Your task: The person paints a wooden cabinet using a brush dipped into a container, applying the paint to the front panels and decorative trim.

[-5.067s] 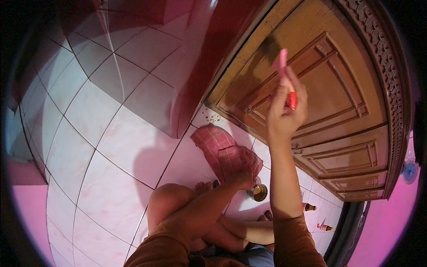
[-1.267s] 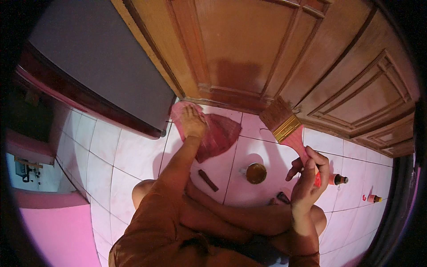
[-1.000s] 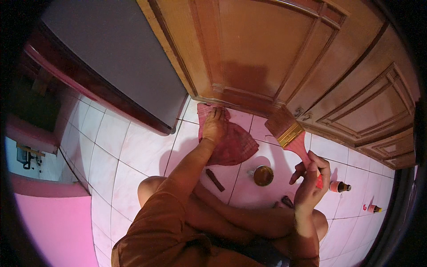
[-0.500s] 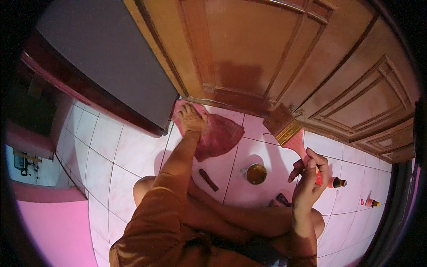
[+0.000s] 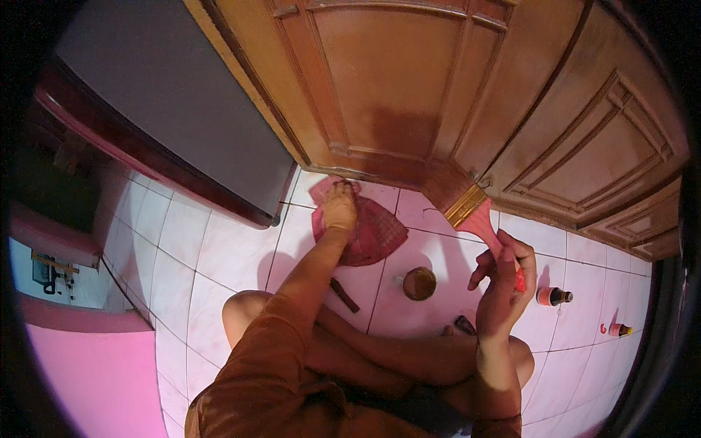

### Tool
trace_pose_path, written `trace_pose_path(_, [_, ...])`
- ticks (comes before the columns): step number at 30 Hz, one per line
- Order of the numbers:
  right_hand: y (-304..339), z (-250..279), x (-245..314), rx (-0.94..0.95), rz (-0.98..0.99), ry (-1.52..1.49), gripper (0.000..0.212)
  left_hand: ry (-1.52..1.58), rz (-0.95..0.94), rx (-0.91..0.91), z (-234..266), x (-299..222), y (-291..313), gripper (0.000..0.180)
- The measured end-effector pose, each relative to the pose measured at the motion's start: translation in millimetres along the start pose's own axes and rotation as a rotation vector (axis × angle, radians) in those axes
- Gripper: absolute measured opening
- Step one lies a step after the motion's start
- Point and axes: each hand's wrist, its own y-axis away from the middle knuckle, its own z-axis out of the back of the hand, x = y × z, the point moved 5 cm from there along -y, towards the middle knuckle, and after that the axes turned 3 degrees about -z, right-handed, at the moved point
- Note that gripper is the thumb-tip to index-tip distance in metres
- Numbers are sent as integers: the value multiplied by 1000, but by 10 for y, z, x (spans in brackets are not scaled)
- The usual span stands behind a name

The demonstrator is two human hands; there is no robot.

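Observation:
My right hand (image 5: 502, 281) grips the red handle of a wide paintbrush (image 5: 467, 208). Its bristles touch the bottom edge of the carved wooden door (image 5: 409, 95), which looks darker and wet just above. My left hand (image 5: 340, 208) presses flat on a reddish cloth (image 5: 365, 230) spread on the tiled floor near the door's foot. A small round tin of brown stain (image 5: 419, 283) stands open on the tiles between my two hands. I sit on the floor with my legs folded in front of me.
A small dark stick (image 5: 343, 295) lies on the tiles beside my left forearm. A little bottle (image 5: 553, 296) and a smaller tube (image 5: 619, 330) lie to the right. A dark grey cabinet (image 5: 182, 124) stands at left. Pink wall surfaces sit at lower left.
Five seconds ago the brush was raised high on the door; now it is down at the door's bottom edge. My left hand stays on the cloth, shifting slightly.

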Motion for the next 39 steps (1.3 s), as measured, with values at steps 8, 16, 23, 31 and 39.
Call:
trace_pose_path(8, [15, 45, -2, -52, 18, 19, 29, 509, 307, 144, 209, -182, -145, 25])
trace_pose_path(16, [-4, 11, -89, -36, -16, 15, 30, 103, -176, 70, 463, -482, 260, 50])
trace_pose_path(23, [19, 27, -139, -26, -6, 22, 30, -188, -60, 337, 78, 384, 178, 57])
trace_pose_path(31, [9, 39, -84, -2, -14, 50, 29, -535, 38, 457, 247, 643, -168, 44])
trace_pose_path(39, [13, 95, 69, 18, 7, -11, 28, -576, 280, 417, 37, 1078, -250, 44])
